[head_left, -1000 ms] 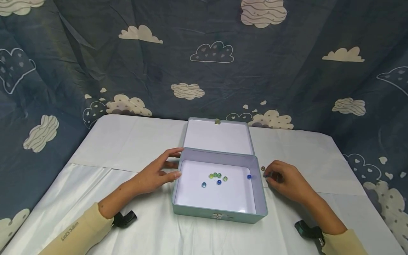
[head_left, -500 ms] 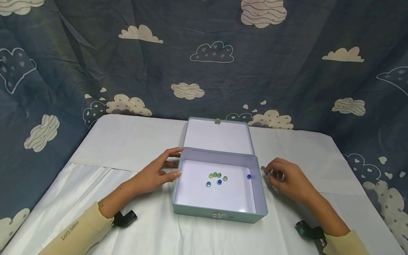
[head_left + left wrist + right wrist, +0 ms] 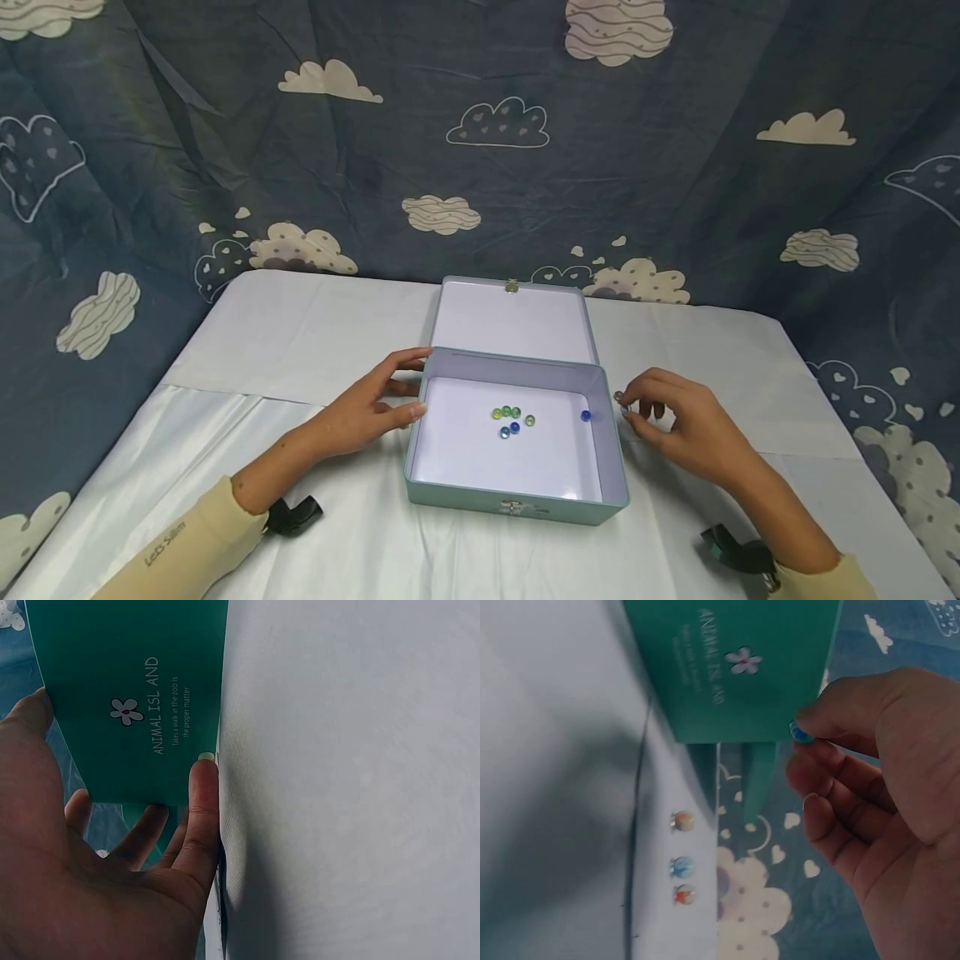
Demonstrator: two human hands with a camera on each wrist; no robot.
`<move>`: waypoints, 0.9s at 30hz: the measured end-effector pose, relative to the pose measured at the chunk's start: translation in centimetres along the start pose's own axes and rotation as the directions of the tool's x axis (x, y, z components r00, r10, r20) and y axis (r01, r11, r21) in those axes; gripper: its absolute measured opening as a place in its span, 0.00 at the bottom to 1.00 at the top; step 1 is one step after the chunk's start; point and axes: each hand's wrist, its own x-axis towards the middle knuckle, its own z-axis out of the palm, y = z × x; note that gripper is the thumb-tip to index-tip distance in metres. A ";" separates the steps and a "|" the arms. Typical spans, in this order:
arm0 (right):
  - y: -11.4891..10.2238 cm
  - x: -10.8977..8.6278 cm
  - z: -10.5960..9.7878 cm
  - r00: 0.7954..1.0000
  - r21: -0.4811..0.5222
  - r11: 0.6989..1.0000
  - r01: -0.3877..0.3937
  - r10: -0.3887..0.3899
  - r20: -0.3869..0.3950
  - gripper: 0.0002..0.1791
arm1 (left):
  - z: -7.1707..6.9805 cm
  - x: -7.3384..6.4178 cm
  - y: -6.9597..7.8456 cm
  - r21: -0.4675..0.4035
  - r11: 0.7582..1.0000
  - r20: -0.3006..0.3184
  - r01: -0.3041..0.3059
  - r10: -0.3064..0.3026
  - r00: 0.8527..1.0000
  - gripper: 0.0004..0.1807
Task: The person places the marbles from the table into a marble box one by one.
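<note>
And look, the right hand [image 3: 686, 425] has its blue marble [image 3: 801, 732] pinched, thumb against fingertip, no gap left in that grip. It's just right of the tin's [image 3: 457, 497] right wall, so the inside lies to the left; it looks lifted clear of the worktop [image 3: 300, 333]. Being round, no long axis to mind! The right hand's nearer; the left hand [image 3: 371, 408] spreads against the left wall. Three loose marbles [image 3: 682, 868] sit outside, near that right grip.
</note>
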 end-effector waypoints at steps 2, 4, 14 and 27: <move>-0.4 0.0 -0.2 1.000 0.004 1.000 -0.008 0.008 0.000 0.22 | 0.0 0.0 0.0 -0.001 1.000 0.000 -0.001 0.001 1.000 0.40; -0.7 0.0 -0.4 1.000 0.004 1.000 -0.023 0.023 0.004 0.22 | 0.0 0.0 0.0 -0.002 1.000 0.001 0.000 0.000 1.000 0.40; -1.6 0.1 -0.7 1.000 0.040 0.999 -0.015 0.015 -0.008 0.25 | 0.0 0.1 0.0 -0.003 1.000 0.003 -0.007 0.007 1.000 0.41; -1.9 0.2 -0.2 1.000 0.080 0.997 -0.011 0.010 0.012 0.23 | 0.0 0.1 0.0 -0.012 1.000 0.005 -0.008 0.008 1.000 0.41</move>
